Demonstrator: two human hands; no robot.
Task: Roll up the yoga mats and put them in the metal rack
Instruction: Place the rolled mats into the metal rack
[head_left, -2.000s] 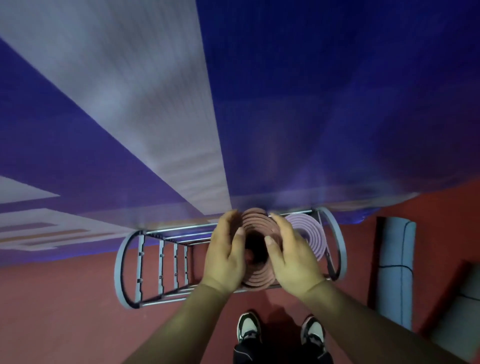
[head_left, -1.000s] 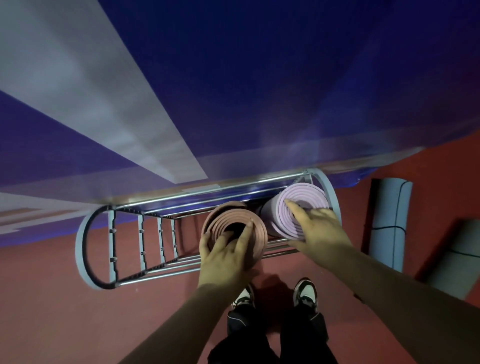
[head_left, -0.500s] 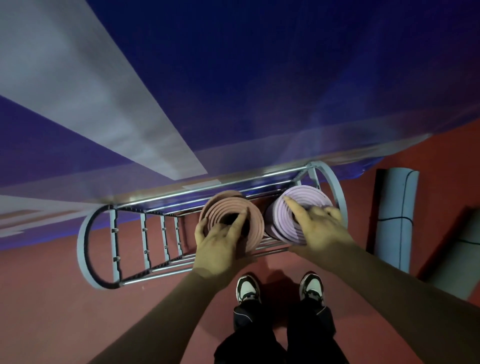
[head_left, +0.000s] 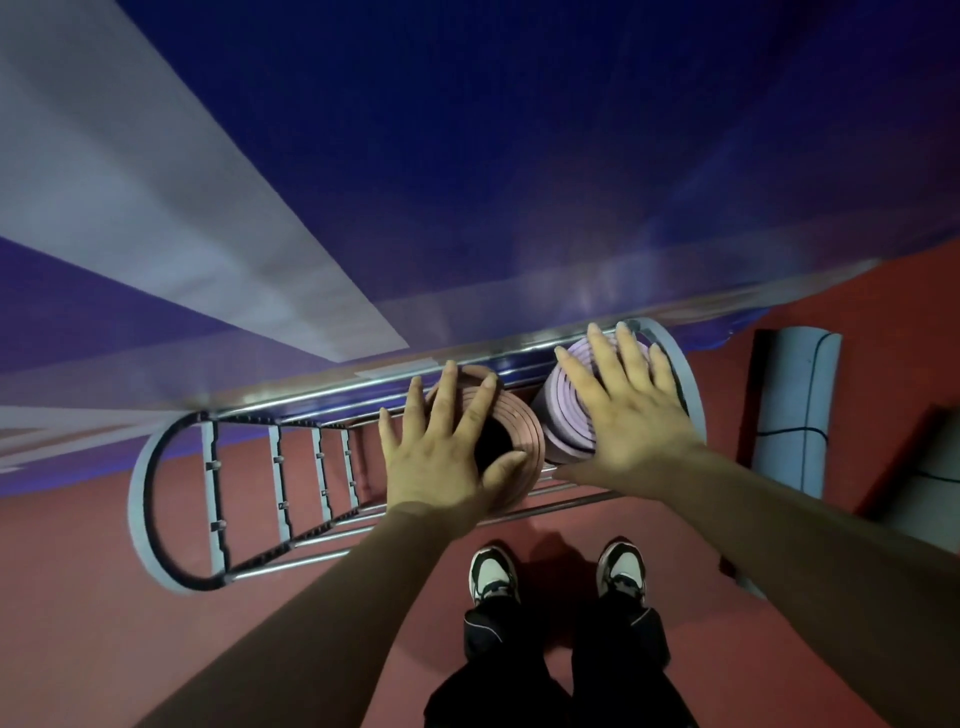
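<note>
A grey metal rack (head_left: 156, 499) stands against the blue wall, seen from above. Two rolled mats stand upright in its right end. My left hand (head_left: 441, 452) lies flat with spread fingers on top of the pink rolled mat (head_left: 522, 421). My right hand (head_left: 628, 410) lies flat with straight fingers on top of the lilac rolled mat (head_left: 563, 415), next to the rack's right hoop. Both hands cover much of the rolls' ends.
A rolled grey-blue mat (head_left: 789, 410) lies on the red floor right of the rack, with another grey mat (head_left: 924, 478) at the frame's right edge. My two shoes (head_left: 491, 571) stand just before the rack. The rack's left slots hold nothing.
Both hands have flattened and slid forward over the tops of the two rolls; earlier the fingers were bent at the rolls' rims. The pink roll sank into the rack.
</note>
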